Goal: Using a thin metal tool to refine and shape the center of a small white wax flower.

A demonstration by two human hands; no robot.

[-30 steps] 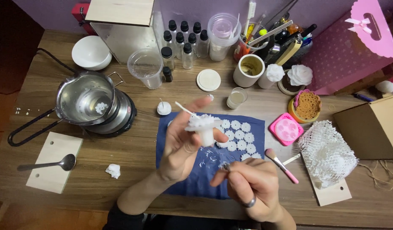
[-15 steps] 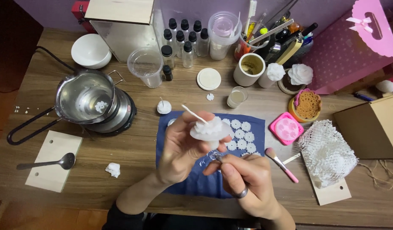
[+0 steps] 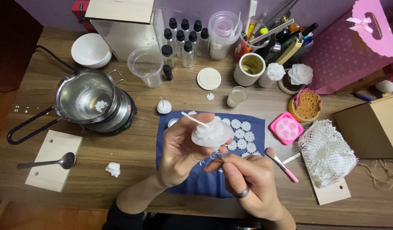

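My left hand (image 3: 181, 149) grips a white flower-shaped wax candle (image 3: 210, 133) with a long white wick, held above a dark blue cloth (image 3: 192, 179). Just below and to the right, my right hand (image 3: 247, 179), with a ring on one finger, pinches a small thin metal tool (image 3: 220, 156) whose tip sits at the candle's underside. Several small white wax flowers (image 3: 243, 135) lie in rows on the cloth beyond the candle.
A metal pot (image 3: 86, 97) on a hot plate stands at left, with a spoon (image 3: 51, 162) on a wooden board. A pink brush (image 3: 282, 164), pink mould (image 3: 286, 128), white netting (image 3: 326, 152), small bottles (image 3: 183, 40), cups and a cardboard box (image 3: 375, 125) crowd the back and right.
My left hand has lifted and turned the candle slightly to the right. My right hand has moved up under it with the tool.
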